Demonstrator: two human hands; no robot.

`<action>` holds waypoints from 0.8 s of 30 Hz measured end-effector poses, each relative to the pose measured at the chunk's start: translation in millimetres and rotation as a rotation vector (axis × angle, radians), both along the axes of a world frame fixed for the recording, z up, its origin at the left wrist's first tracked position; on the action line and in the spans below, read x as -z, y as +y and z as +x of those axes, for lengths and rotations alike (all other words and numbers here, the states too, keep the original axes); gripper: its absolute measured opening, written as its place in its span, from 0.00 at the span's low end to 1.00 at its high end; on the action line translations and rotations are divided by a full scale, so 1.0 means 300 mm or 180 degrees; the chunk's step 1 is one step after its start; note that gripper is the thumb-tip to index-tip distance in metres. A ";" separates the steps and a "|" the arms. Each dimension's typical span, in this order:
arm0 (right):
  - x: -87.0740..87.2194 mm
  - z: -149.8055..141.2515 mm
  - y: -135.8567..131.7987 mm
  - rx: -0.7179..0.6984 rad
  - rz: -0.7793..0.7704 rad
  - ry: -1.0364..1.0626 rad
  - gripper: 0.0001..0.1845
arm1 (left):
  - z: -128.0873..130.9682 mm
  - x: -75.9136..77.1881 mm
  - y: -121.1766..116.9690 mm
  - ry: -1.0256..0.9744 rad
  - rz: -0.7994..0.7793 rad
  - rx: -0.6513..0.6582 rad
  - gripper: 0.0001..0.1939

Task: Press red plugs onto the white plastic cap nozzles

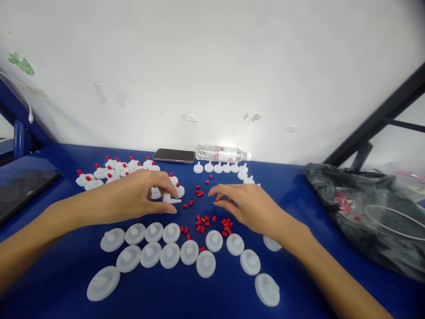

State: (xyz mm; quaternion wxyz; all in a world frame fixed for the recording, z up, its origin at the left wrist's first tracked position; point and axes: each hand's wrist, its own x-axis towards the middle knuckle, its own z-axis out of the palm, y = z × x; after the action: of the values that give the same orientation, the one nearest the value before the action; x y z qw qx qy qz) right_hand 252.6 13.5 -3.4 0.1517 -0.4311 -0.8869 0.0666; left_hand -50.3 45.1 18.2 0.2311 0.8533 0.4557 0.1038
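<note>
My left hand (136, 195) is closed on a white nozzle cap (171, 200), whose thin spout points to the right. Between thumb and forefinger of my right hand (254, 206) sits a small red tip cap (217, 201), mostly covered by the fingers. Loose red tip caps (202, 220) lie scattered on the blue table between and below the hands. Behind my left hand stand several white nozzle caps with red tips (113, 173). Bare nozzle caps (218, 167) line the back. Translucent white discs with short spouts (170, 255) lie in rows at the front.
A phone (174, 155) and a clear plastic bottle (221, 153) lie along the wall. At the right is a dark plastic bag (348, 217) with red pieces in it. A dark flat device (28, 190) occupies the left edge of the blue table (186, 297).
</note>
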 end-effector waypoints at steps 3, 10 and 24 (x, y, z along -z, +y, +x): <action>0.007 -0.014 -0.003 0.0053 0.0025 0.0415 0.17 | 0.034 0.007 -0.014 -0.0553 0.0092 0.0103 0.18; 0.023 -0.060 -0.016 -0.0077 -0.0330 0.1548 0.13 | 0.069 0.047 -0.026 -0.0892 0.0625 0.0470 0.16; 0.048 -0.079 -0.025 -0.0377 -0.0495 0.1915 0.11 | 0.096 0.073 -0.060 -0.1110 0.0846 0.0722 0.16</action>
State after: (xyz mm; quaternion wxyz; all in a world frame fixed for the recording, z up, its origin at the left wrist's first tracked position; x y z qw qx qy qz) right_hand 228.8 5.8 -17.7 0.3697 -0.3500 -0.8181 0.2675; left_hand -21.4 27.0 -3.7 0.2022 0.8911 0.2925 0.2819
